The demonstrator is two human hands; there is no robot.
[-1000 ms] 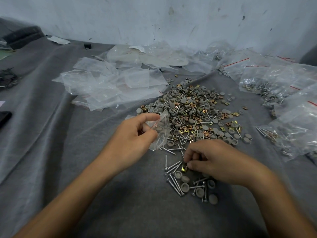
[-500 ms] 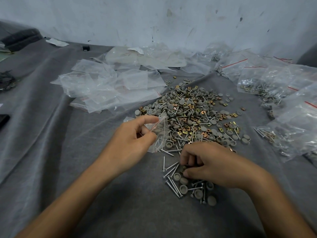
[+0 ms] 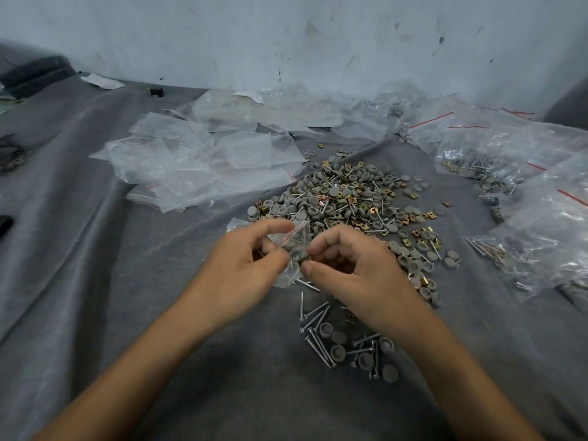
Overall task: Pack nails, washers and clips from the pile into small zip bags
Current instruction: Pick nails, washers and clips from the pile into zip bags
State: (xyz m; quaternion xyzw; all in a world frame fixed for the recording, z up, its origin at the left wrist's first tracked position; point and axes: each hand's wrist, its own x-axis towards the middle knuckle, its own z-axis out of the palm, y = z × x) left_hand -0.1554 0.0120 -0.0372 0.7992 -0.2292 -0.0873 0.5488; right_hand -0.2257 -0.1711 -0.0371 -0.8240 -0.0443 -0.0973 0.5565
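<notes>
Right hand (image 3: 356, 268) now at zip bag (image 3: 294, 249)

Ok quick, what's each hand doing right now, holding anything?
Left hand: pinched shut on the small zip bag, holding it up.
Right hand: fingertips closed on a small brass-coloured clip at the bag.

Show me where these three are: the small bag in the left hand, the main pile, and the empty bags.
small bag (image 3: 294, 238): head view, clear upper panel near the red zip line.
main pile (image 3: 350, 198): head view, middle of the heap.
empty bags (image 3: 197, 167): head view, middle of the stack.
</notes>
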